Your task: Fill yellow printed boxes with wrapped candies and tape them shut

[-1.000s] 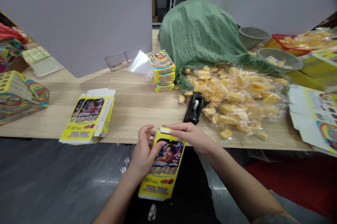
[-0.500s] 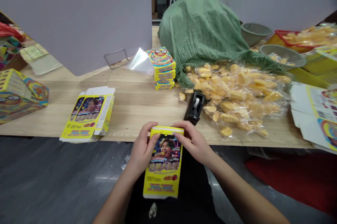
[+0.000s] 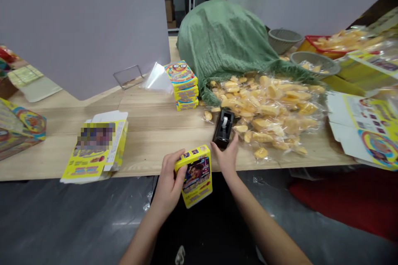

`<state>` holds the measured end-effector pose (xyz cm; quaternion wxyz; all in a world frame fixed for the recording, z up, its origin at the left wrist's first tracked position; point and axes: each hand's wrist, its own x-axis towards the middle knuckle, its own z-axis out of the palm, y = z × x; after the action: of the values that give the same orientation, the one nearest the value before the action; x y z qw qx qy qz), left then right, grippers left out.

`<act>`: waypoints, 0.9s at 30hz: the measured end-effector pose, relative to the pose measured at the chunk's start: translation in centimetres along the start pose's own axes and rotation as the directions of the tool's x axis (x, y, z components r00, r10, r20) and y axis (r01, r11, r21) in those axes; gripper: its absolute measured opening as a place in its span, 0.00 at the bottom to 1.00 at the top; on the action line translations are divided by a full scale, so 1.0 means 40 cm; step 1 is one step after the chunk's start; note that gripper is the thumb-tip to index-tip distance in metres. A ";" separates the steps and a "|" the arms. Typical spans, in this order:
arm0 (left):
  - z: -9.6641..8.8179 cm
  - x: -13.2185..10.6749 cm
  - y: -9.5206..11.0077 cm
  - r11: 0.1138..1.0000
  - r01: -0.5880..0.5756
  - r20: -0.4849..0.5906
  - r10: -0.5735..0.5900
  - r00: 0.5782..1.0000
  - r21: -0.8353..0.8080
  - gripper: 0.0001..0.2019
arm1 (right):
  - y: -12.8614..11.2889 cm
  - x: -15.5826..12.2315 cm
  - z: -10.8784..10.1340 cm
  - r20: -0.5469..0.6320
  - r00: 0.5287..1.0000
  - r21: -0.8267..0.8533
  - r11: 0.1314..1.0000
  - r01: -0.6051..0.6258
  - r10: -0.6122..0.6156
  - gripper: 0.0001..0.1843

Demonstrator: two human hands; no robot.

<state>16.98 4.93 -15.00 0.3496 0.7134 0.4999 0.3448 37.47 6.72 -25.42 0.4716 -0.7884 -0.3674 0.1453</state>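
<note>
My left hand [image 3: 169, 182] is closed around the upper left side of a yellow printed carton [image 3: 197, 178]. The carton is tilted above my lap, its top flap closed and a picture panel facing me. My right hand [image 3: 226, 157] is at the near end of a black tape dispenser [image 3: 223, 132], thumb on the left and fingers spread on the right. Whether it touches the dispenser is hard to tell. A roll of tape sits in the dispenser. Just right of it lies a heap of yellow pieces in clear wrappers [image 3: 270, 107].
Behind the dispenser stands a stack of small printed boxes [image 3: 183, 84]. A green cloth [image 3: 224, 37] covers a large mound. Flattened cartons [image 3: 93, 144] lie left, and more printed cardboard [image 3: 342, 120] lies right. Baskets [image 3: 284, 39] stand at the back right.
My right hand has let go of the carton and moved to the tape dispenser. My left hand has kept the carton and tipped it, so its top panel now shows. The view has shifted slightly right.
</note>
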 end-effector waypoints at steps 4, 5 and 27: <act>-0.028 0.031 0.019 0.986 -0.147 -0.089 0.153 0.984 0.076 0.14 | 0.037 0.054 0.050 -0.009 1.000 0.002 1.000 0.025 -0.025 0.42; -0.037 0.037 0.022 0.983 -0.156 -0.160 0.170 0.972 0.099 0.14 | 0.044 0.068 0.042 0.045 0.998 0.021 0.999 0.031 -0.032 0.40; 0.008 0.070 -0.008 0.987 -0.158 -0.295 0.162 0.942 0.037 0.13 | -0.013 0.103 -0.072 0.331 0.863 0.502 0.703 -0.504 0.383 0.17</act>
<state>17.83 7.65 -15.05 0.2369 0.6940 0.4893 0.4721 41.75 7.99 -23.01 0.5968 -0.6556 -0.1504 0.4374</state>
